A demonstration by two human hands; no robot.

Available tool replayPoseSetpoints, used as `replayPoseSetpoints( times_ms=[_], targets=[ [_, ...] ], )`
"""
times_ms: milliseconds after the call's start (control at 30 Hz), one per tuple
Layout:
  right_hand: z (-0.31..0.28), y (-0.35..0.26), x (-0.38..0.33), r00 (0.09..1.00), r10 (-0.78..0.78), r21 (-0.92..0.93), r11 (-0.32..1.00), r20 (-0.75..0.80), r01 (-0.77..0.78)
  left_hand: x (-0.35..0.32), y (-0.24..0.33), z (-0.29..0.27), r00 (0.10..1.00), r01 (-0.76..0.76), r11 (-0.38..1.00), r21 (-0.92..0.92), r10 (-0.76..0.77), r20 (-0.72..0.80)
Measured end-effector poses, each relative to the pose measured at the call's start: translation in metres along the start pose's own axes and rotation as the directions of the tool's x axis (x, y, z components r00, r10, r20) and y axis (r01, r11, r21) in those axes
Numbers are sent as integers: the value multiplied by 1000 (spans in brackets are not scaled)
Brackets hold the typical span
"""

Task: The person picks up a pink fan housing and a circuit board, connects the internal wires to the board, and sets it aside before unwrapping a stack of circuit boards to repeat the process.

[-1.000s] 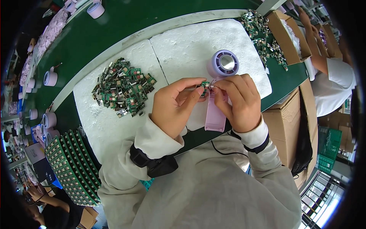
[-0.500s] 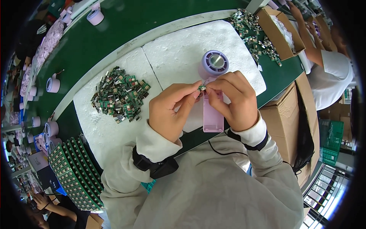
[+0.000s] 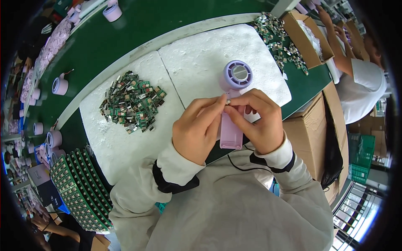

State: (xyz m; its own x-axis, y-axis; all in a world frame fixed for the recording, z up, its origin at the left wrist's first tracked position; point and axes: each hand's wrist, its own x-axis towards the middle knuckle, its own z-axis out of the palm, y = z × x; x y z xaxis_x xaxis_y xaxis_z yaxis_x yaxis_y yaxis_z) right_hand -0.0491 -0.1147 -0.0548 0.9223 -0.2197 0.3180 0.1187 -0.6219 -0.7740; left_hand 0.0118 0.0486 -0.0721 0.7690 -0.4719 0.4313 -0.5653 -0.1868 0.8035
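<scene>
A lavender handheld fan lies on the white foam board, its round head pointing away from me and its open, hollow pink handle toward me. Over the upper part of the handle, my left hand and my right hand meet fingertip to fingertip. Both are closed in a pinch on a small circuit board; only a pale bit of it shows, the fingers covering the rest. Left of my hands, a heap of small green circuit boards sits on the foam.
Panels of unseparated boards stand at the lower left. More loose boards lie at the far right beside an open carton. A large cardboard box stands to my right. Fan heads dot the green bench; a co-worker sits at right.
Both hands have come slightly nearer to me, and the left has shifted right. The small board, showing green between the fingers before, is now mostly covered. The fan head appears slightly lower.
</scene>
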Motion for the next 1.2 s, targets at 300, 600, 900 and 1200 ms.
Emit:
replayPoseSetpoints(
  times_ms=[300, 600, 900, 1200],
  targets=[
    [-2, 2, -15, 949, 302, 362, 877, 93, -315, -10, -2, 5, 984, -171, 973, 158, 177, -26],
    [-5, 3, -4, 941, 293, 273, 903, 172, -331, -4, 6, -4, 996, -69, 993, 97, 63, 62],
    [-34, -13, 56, 969, -240, -291, 925, 55, 246, 30, 0, -65, 989, -146, 866, 478, 146, 37],
    [-33, 48, 244, 726, -27, -111, 984, 687, 141, 25, -36, -61, 998, -67, 599, 798, 49, 47]
  ],
)
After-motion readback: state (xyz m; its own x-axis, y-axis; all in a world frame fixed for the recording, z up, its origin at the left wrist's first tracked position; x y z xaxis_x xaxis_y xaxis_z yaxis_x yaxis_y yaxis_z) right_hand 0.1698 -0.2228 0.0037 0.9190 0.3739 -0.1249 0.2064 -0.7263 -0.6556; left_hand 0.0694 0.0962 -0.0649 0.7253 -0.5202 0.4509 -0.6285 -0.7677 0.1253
